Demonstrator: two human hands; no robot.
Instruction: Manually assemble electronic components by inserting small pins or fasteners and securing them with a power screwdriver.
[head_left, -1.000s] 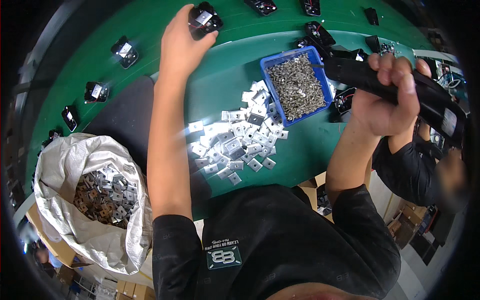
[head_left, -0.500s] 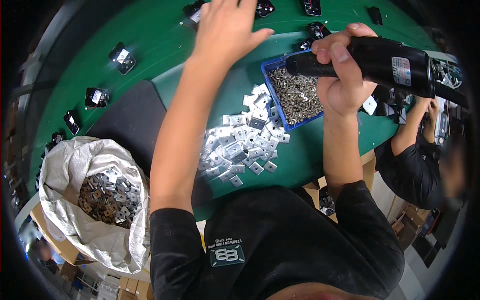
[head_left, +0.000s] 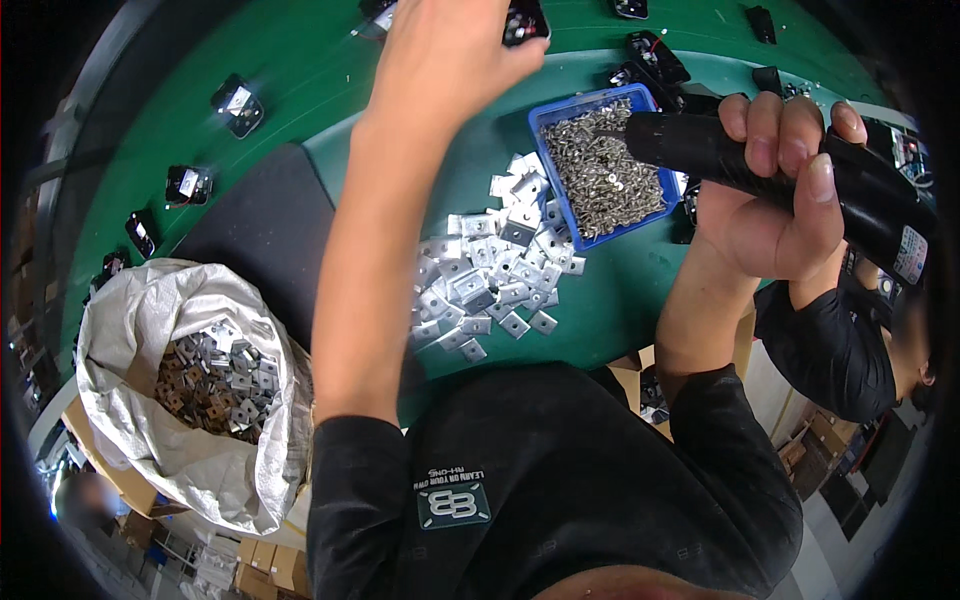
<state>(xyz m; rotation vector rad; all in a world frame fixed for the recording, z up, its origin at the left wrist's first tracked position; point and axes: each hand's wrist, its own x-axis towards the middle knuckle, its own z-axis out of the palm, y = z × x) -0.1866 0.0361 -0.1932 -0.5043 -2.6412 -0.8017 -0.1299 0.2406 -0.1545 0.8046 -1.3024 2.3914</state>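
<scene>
My right hand (head_left: 775,205) is wrapped round a black power screwdriver (head_left: 690,143), whose narrow end points left over a blue tray (head_left: 585,243) of small metal screws (head_left: 600,180). My left hand (head_left: 450,65) reaches to the far edge of the view, its thumb stretched out and the other fingers cut off by the frame. A black plastic housing (head_left: 526,22) lies close by that thumb; whether they touch I cannot tell. Between my forearms is a loose heap of silver metal clips (head_left: 490,275) with holes.
More black housings (head_left: 240,106) lie along the curved green surface (head_left: 310,60). At left a white woven sack (head_left: 120,350) holds many metal clips, beside a dark grey mat (head_left: 262,215). A co-worker in black (head_left: 825,345) is at the right.
My right hand has shifted right and nearer with the screwdriver, uncovering more screws. My left hand has moved slightly farther out, so its fingers leave the view.
</scene>
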